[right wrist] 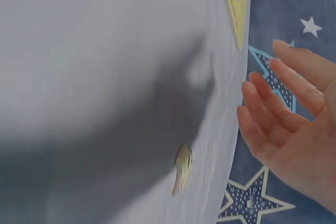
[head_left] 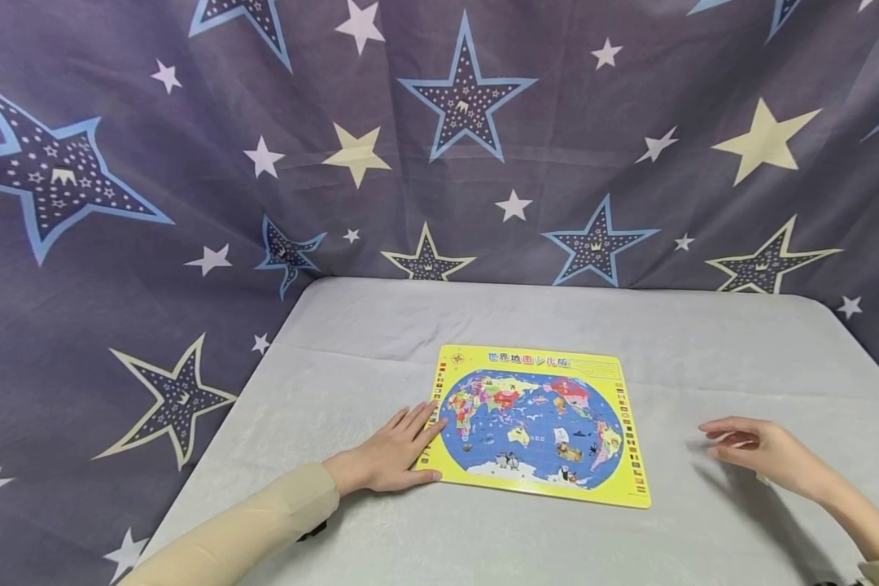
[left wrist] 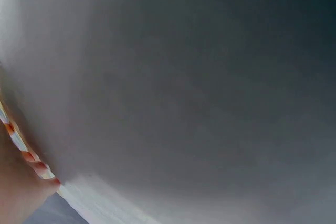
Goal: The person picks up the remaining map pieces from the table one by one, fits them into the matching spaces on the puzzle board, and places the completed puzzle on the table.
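Observation:
A yellow-bordered children's world map board (head_left: 531, 427) with Chinese lettering lies flat on the grey-white cloth. My left hand (head_left: 394, 448) rests on its left edge, fingers spread over the border and thumb near the lower left corner. In the left wrist view, part of that hand (left wrist: 18, 187) shows beside the board's edge (left wrist: 23, 148). My right hand (head_left: 765, 452) hovers right of the board, fingers loosely bent and holding nothing. A small, flat yellowish piece (right wrist: 182, 169) lies on the cloth below the right hand, mostly hidden by it in the head view.
The cloth-covered table (head_left: 381, 325) has rounded far corners. A dark curtain (head_left: 527, 65) printed with stars hangs behind it and along the left side. The right hand casts a shadow on the cloth.

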Demonstrator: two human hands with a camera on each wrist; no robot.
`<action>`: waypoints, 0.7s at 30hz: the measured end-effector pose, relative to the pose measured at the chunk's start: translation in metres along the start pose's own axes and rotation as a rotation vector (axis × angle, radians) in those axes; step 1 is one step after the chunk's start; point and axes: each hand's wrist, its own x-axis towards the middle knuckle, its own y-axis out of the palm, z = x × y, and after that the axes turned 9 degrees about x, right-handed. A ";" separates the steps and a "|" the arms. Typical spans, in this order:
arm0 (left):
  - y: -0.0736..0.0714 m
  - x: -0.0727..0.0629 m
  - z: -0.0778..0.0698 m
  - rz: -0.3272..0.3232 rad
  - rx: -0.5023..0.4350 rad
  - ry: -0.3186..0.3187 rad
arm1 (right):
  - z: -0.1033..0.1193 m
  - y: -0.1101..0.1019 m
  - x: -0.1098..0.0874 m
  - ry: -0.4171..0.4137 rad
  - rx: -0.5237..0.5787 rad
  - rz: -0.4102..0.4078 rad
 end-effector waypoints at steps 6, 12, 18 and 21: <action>0.001 0.001 0.000 0.006 0.003 -0.005 | -0.005 -0.013 -0.010 0.023 0.002 0.020; 0.000 0.001 0.001 0.005 0.001 -0.001 | -0.012 -0.022 -0.017 0.074 0.027 0.076; -0.001 0.001 0.001 0.006 -0.002 -0.001 | -0.019 -0.029 -0.023 0.158 -0.118 0.061; -0.001 0.001 0.001 0.006 -0.001 -0.001 | -0.024 -0.032 -0.027 0.167 -0.170 0.055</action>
